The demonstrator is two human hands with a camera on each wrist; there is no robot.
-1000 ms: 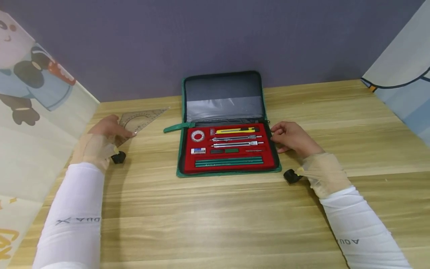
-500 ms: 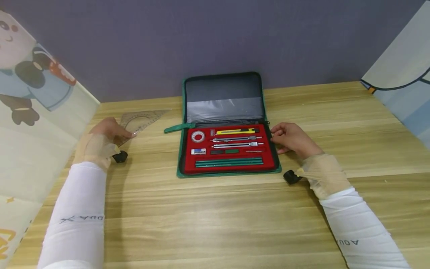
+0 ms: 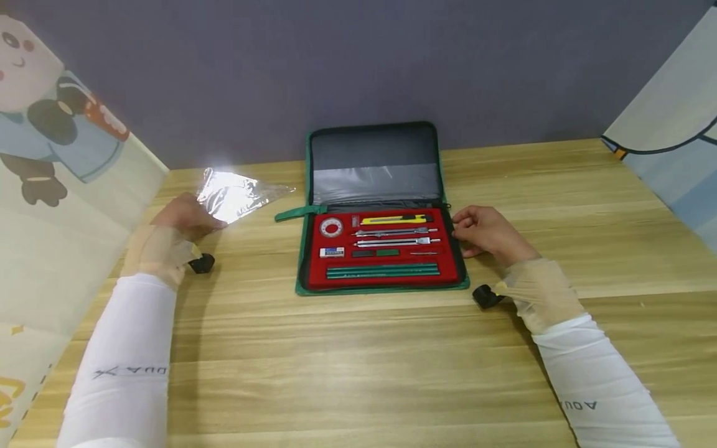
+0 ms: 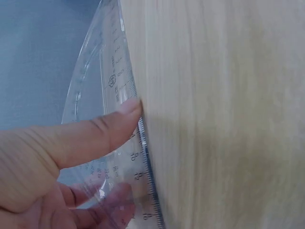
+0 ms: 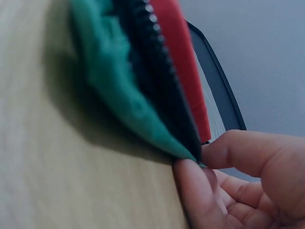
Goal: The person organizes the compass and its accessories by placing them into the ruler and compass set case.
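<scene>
My left hand [image 3: 182,214] pinches a clear plastic set square [image 3: 241,194] at the left of the table. Its thumb lies over the scale edge in the left wrist view, with fingers showing behind the see-through plastic. Light glares off the set square in the head view. At the middle stands a green zip case [image 3: 319,274], lid propped up at the back. My right hand [image 3: 484,230] pinches the case's right side; in the right wrist view, thumb and fingers nip the green fabric edge [image 5: 138,119] beside the black zip [image 5: 164,67].
In the red insert sit a yellow utility knife [image 3: 394,219], two metal compasses [image 3: 394,242], a white eraser [image 3: 332,252], green pencils [image 3: 383,270] and a round white disc [image 3: 331,228]. A green strap [image 3: 297,213] sticks out left. A dark wall [image 3: 364,62] borders the table's back.
The set square has tilted and shifted slightly right in my left hand, and now reflects bright light. My right hand keeps its hold on the case.
</scene>
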